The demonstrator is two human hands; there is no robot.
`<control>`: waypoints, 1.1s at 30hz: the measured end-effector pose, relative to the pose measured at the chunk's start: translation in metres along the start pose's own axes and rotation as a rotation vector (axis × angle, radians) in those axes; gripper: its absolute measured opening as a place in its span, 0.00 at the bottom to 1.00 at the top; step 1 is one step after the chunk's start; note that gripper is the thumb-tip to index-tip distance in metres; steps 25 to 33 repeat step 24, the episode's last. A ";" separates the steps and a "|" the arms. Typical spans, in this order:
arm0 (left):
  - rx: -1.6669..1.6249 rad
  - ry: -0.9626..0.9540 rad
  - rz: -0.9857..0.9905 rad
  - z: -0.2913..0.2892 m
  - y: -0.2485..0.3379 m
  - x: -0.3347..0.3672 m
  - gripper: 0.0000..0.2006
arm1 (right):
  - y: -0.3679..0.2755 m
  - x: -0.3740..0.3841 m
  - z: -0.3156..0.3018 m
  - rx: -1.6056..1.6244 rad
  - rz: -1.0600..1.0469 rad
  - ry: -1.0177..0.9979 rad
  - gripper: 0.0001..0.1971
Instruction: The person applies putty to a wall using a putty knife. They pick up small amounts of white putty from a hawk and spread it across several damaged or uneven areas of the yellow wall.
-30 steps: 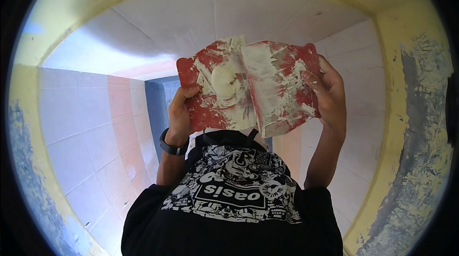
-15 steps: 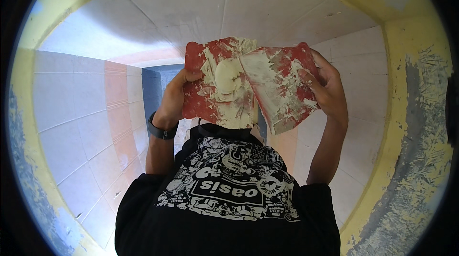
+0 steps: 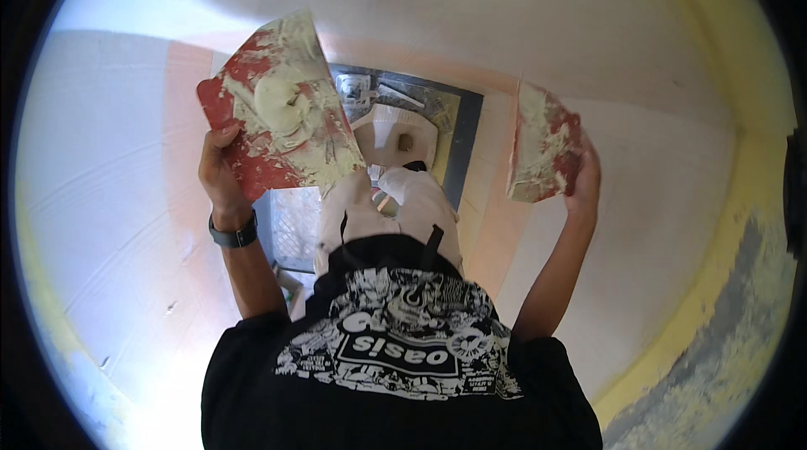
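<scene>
Left hand [image 3: 220,171] was clamped on the lower edge of a red board [image 3: 279,109], fingers wrapped behind it, thumb side toward the camera. The board was tilted and smeared all over with pale cream putty, with a thick lump sitting near its middle. Right hand [image 3: 582,181] gripped a second red blade [image 3: 544,145], held nearly edge-on and also caked in the same stuff. The two tools were well apart, one on each side of the view, both raised up.

Couldn't really see the fingers of the right hand, the blade covered most of them. A dark watch [image 3: 235,235] sat on the left wrist. A black printed shirt [image 3: 403,366] filled the bottom, cut off by the frame.

Between the arms, pale trousers [image 3: 395,206] and a white squat toilet [image 3: 402,132] on a dark floor [image 3: 454,113] showed. Around it all were pale tiled walls [image 3: 101,164], with a yellowish, patchy grey wall [image 3: 723,315] on the right.
</scene>
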State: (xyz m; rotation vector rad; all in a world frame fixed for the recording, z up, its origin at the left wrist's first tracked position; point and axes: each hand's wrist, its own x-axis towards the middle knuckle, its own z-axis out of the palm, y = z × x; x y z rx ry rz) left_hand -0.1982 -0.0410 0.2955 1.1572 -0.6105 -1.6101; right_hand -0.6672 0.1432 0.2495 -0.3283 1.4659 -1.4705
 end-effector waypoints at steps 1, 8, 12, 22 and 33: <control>-0.001 0.030 0.012 0.004 -0.008 -0.002 0.13 | 0.025 0.016 -0.013 0.000 0.082 0.006 0.27; 0.009 0.260 0.224 0.016 -0.022 -0.030 0.16 | 0.178 0.075 -0.052 -0.085 0.531 -0.222 0.20; 0.027 0.359 0.393 0.045 -0.014 -0.034 0.15 | 0.266 0.120 -0.056 0.024 0.645 -0.241 0.22; -0.051 0.368 0.555 0.154 -0.057 -0.025 0.15 | 0.413 0.174 0.004 0.533 0.865 -0.095 0.17; -0.061 0.447 0.543 0.146 -0.072 -0.027 0.17 | 0.419 0.157 0.030 0.577 0.835 -0.239 0.25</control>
